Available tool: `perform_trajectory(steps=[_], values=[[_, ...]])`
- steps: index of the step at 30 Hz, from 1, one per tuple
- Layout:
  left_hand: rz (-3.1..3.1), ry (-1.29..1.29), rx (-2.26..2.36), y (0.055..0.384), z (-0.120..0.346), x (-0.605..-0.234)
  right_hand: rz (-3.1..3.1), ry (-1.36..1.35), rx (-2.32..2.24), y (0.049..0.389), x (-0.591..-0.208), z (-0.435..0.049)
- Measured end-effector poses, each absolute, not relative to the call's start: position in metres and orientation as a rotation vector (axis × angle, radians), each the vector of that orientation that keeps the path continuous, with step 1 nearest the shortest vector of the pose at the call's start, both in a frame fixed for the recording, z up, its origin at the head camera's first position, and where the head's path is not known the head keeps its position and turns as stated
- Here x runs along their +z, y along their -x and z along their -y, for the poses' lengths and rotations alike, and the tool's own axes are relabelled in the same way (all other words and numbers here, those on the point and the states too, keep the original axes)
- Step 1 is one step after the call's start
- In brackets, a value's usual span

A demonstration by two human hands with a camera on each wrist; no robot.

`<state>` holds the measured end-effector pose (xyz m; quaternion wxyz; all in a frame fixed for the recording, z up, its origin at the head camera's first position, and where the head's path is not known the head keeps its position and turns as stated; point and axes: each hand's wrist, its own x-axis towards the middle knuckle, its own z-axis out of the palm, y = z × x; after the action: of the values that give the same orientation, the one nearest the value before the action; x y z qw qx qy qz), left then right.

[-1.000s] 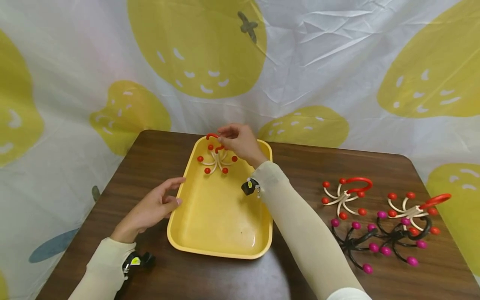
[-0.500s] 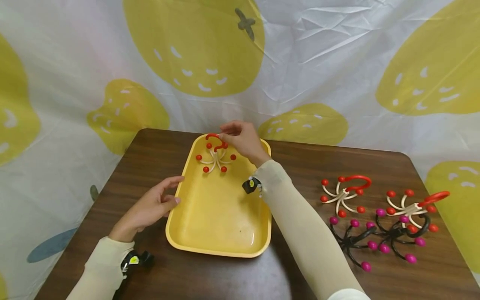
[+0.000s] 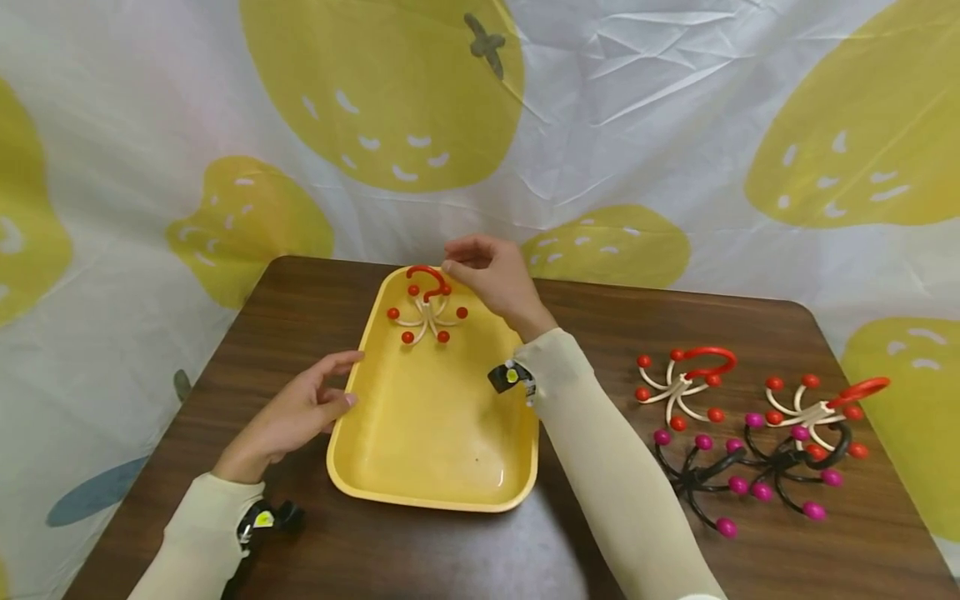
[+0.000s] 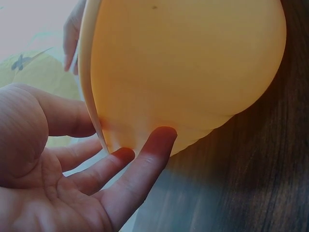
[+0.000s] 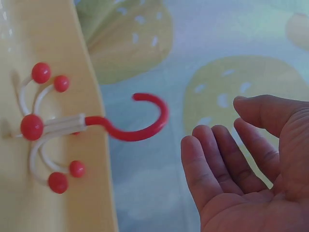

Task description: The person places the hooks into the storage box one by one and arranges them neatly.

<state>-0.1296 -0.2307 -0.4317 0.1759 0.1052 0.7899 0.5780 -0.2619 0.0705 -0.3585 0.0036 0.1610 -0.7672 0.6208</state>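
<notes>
Nearest, the left hand (image 3: 294,414) rests at the side of the yellow tray (image 3: 431,433), its fingers spread and lightly bent, their tips touching the outer wall without gripping it. To the right on the wooden table (image 3: 450,558) lie two black-and-magenta pieces (image 3: 688,477) and, just beyond them, two white-and-red pieces (image 3: 678,387). Farther off, at the tray's far end, a white-and-red hook piece (image 3: 427,311) stands on the tray floor, hook upward. The right hand (image 3: 501,279) hangs just beside that hook — fingers loosely curved, thumb apart, holding nothing; the right wrist view shows a gap between them. The step in hand looks like letting the piece go; the next move seems to call for drawing clear without snagging the hook. A second earlier, the right fingers cover part of the hook — now its whole curve shows.
</notes>
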Motion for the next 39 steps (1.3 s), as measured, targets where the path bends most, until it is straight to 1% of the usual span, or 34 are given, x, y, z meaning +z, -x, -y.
perform_trajectory(steps=[10, 16, 22, 34, 39], values=[[-2.240, -0.307, 1.626, 0.132, 0.229, -0.431, 2.253, -0.596, 1.951, 0.228, -0.330, -0.084], [-2.255, -0.298, 1.610, 0.132, 0.231, -0.430, 2.225, -0.658, 1.847, 0.207, -0.317, -0.095], [-2.253, -0.301, 1.602, 0.133, 0.234, -0.431, 2.165, -0.627, 1.868, 0.185, -0.306, -0.104], [-2.270, -0.308, 1.590, 0.135, 0.235, -0.431, 2.061, -0.643, 1.872, 0.151, -0.298, -0.127], [-2.283, -0.298, 1.581, 0.129, 0.240, -0.430, 2.092, -0.567, 1.882, 0.130, -0.300, -0.143]])
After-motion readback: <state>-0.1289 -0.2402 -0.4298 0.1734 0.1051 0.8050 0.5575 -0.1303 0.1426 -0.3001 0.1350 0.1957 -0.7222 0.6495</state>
